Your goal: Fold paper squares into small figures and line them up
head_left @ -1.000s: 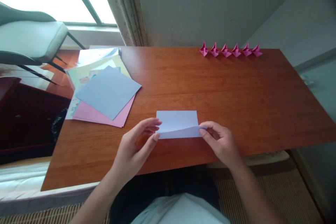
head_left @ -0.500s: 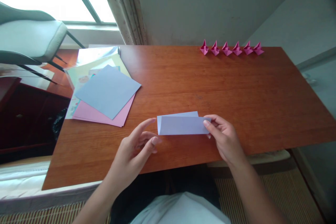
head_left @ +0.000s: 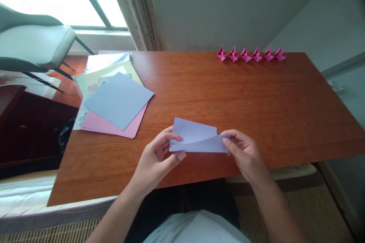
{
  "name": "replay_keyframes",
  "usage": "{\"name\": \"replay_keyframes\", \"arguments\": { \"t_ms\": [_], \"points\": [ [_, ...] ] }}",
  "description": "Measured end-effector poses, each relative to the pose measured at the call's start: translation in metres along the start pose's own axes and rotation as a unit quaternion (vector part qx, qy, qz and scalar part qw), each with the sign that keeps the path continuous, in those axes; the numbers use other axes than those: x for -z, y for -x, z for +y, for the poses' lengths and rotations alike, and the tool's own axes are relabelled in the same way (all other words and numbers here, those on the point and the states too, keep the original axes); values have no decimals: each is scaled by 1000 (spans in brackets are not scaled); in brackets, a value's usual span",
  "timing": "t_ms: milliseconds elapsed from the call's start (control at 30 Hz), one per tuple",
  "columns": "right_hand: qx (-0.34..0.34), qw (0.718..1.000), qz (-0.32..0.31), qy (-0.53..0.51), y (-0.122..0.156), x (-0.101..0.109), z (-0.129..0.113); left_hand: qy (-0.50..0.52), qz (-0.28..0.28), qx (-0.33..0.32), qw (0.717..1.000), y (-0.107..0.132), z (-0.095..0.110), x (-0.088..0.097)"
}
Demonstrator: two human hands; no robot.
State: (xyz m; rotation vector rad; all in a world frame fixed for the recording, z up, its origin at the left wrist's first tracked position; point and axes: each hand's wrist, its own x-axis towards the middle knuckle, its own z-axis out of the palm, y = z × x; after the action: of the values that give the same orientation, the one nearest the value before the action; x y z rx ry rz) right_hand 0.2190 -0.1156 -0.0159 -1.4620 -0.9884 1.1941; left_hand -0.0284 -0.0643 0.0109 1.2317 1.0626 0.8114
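Observation:
A folded sheet of light blue-violet paper (head_left: 196, 131) is held low over the front of the table, its long lower flap standing partly away from the back layer. My left hand (head_left: 161, 155) has the paper's left end, index finger over the flap and thumb just under the bottom edge; the other fingers are partly hidden behind. At the opposite end, my right hand (head_left: 243, 153) pinches the flap's corner between thumb and fingers.
A loose blue-grey square sheet (head_left: 119, 100) lies on pink paper (head_left: 114, 125) and plastic-covered printed sheets (head_left: 81, 117) at the left. Several pink origami pieces (head_left: 245, 55) stand in a row along the back edge of the wooden table (head_left: 176, 83). A chair (head_left: 37, 41) is beyond, by the window.
My left hand has moved right onto the paper's left end. The flap has opened from the back layer, which now shows more. My right hand keeps hold, slightly lower.

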Motion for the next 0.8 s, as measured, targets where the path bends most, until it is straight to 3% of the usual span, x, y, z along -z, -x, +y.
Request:
{"name": "replay_keyframes", "arguments": {
  "t_ms": [500,667,800],
  "points": [
    [20,993,16,119,5,-11,-7,120,188,-21,974,-1,-22,-18],
    [84,988,53,119,3,-13,-9,119,174,18,977,1,-23,-15],
    [53,997,32,40,2,-11,-7,143,161,30,976,3,-24,-14]
  ]
}}
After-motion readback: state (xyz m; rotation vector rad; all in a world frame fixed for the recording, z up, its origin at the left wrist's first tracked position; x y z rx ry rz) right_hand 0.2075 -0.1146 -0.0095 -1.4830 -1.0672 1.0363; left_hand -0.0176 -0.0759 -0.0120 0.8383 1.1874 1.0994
